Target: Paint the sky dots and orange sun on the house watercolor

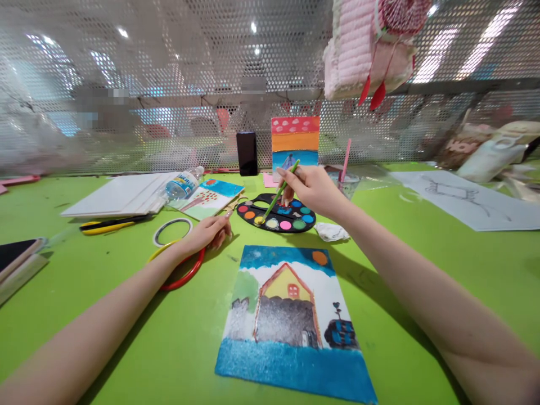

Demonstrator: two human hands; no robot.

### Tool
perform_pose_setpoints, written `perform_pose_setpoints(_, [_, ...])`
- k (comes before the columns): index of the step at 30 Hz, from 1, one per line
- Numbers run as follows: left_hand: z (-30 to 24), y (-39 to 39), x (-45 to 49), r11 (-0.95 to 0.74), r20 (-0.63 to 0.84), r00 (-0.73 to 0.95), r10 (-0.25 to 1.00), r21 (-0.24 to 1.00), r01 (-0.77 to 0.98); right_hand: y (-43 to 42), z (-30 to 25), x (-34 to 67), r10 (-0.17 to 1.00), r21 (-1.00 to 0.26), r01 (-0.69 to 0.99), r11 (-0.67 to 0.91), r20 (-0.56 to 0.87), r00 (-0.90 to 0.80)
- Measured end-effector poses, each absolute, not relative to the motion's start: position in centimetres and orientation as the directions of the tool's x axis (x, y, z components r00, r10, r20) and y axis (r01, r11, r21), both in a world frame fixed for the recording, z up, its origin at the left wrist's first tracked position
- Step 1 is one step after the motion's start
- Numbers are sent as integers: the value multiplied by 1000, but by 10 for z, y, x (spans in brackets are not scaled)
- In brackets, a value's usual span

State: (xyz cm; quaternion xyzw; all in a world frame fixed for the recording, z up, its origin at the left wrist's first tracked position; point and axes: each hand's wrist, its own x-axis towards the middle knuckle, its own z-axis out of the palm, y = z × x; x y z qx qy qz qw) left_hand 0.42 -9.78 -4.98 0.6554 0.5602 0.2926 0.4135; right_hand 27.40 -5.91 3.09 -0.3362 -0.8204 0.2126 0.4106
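Observation:
My right hand (310, 188) pinches a green paintbrush (276, 196), whose tip touches the yellow paint pan on the left part of the black oval palette (310, 224). Red and blue mixed paint marks the palette's middle. My left hand (212, 232) rests on the table left of the palette, holding nothing, index finger stretched and the others loosely bent. Beneath that wrist lies a red and yellow ring (194, 274), with a white tape roll (157, 232) behind it. Between my arms lies a painting (287, 315) of a yellow-gabled house with grey walls, blue bands and an orange sun.
A crumpled white tissue (332, 231) sits right of the palette, near a clear cup (349, 184). Behind stand a phone (247, 153) and a striped painting (295, 134). Leftward are a bottle (182, 184), paper stack (116, 194) and yellow-black cutter (107, 226). A sketch (485, 205) lies right.

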Motion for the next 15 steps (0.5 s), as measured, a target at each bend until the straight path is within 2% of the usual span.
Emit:
perform_pose_setpoints(4, [-51, -97, 3, -36, -76, 205, 976, 867, 496, -58, 31, 275, 702, -533, 463, 708, 599, -385])
perform_pose_setpoints(10, [-51, -96, 4, -33, -80, 209, 975, 871, 490, -58, 26, 270, 720, -654, 326, 682, 526, -452])
perform_pose_setpoints(15, [-51, -96, 3, -36, -81, 211, 974, 865, 501, -58, 30, 274, 733, -590, 435, 681, 553, -397])
